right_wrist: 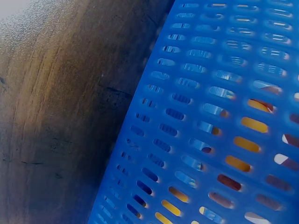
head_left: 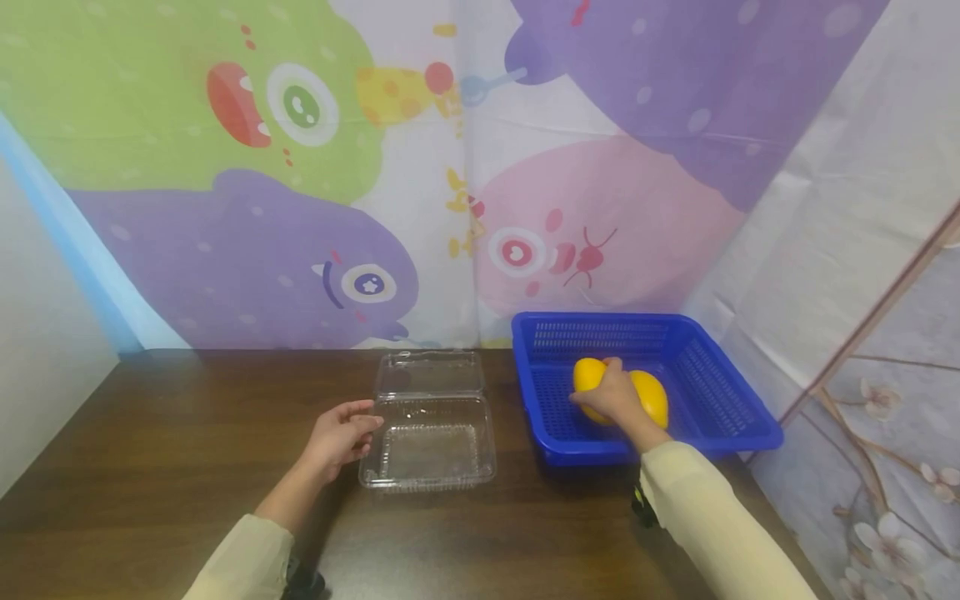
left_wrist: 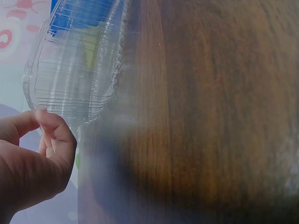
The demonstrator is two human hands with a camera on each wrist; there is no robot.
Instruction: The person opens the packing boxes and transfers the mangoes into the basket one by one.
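Note:
A clear plastic clamshell box [head_left: 431,454] lies unfolded on the table, lid toward the wall. My left hand [head_left: 341,437] is at its left side; in the left wrist view, thumb and index finger pinch the rim of the box [left_wrist: 70,74]. Inside a blue plastic basket [head_left: 551,457] on the right, my right hand [head_left: 618,398] grips a smooth yellow mango [head_left: 588,372], partly hidden by the fingers. A second yellow mango [head_left: 654,400] sits just right of that hand. In the right wrist view, the slotted wall of the basket [right_wrist: 187,123] hides most of the hand and fruit.
The dark wooden table [head_left: 150,450] reaches back to a wall sheet [head_left: 420,167] printed with cartoon creatures. A flower-patterned panel [head_left: 885,467] stands close beside the basket's right side. Clamshell and basket stand side by side with a narrow gap.

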